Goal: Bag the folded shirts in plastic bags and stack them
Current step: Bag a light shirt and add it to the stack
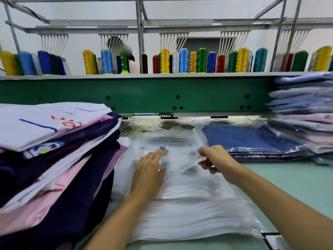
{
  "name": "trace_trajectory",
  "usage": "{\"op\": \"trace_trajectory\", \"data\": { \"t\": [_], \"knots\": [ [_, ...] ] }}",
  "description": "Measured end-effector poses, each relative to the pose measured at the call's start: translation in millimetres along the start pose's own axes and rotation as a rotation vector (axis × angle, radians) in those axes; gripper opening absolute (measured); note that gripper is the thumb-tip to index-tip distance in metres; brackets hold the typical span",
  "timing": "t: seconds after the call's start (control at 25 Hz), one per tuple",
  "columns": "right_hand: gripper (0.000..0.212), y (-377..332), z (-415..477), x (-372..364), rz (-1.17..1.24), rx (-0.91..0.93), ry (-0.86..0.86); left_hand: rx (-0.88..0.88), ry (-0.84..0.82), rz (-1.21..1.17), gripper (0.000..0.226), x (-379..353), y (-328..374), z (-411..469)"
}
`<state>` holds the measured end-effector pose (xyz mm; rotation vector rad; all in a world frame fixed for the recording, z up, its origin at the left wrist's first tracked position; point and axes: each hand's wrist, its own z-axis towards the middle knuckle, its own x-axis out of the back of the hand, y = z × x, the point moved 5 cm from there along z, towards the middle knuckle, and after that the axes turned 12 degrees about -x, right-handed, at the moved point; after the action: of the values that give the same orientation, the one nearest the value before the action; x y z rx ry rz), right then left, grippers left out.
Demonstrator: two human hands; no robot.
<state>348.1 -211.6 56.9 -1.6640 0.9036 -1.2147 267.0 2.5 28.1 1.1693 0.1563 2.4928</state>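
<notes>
Nearest me, at 6 o'clock, lies the stack of plastic bags [189,217] on the pale green table [297,188]. The bags are clear, glossy and thin, and I judge them almost weightless, limp and slick, likely to cling together and to slide off the heap if dragged. Just past it at 11 o'clock my left hand [149,170] lies flat, fingers straight, pressing the heap down. At 1 o'clock my right hand [214,159] has its fingers curled, pinching the film of the top bag [180,156]. Motion blur hides exactly which edge. I would take a bag by one layer at its open mouth while the flat hand anchors the rest. At 9 o'clock the folded shirts [54,159] wait in a leaning pile of white, pink and navy. They look soft and floppy, best lifted with a palm under the fold. Farther, at 1 o'clock, a bagged blue shirt [252,139] lies flat, and at 2 o'clock stands the finished stack of bagged shirts [302,109]. Thread spools [183,60] line the shelf at 12.
</notes>
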Motion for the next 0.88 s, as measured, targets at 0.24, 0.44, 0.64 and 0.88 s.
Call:
{"op": "trace_trajectory", "data": {
  "t": [0.24,0.44,0.64,0.88],
  "knots": [
    [0.024,10.9,-14.9,-4.8,-0.151,-0.222,-0.081,-0.157,-0.206,-0.232,0.058,-17.9,47.2,2.9],
    [0.019,3.5,-18.9,-24.7,-0.106,-0.154,-0.036,-0.283,0.039,-0.245,0.022,-6.2,72.5,8.6],
    [0.027,1.0,-21.0,-30.1,-0.087,-0.17,-0.018,-0.253,0.098,-0.138,0.016,-3.1,74.2,6.3],
    [0.011,2.3,-18.7,-27.5,0.036,-0.179,0.055,-0.263,0.129,-0.022,0.009,3.4,79.0,5.7]
  ]
}}
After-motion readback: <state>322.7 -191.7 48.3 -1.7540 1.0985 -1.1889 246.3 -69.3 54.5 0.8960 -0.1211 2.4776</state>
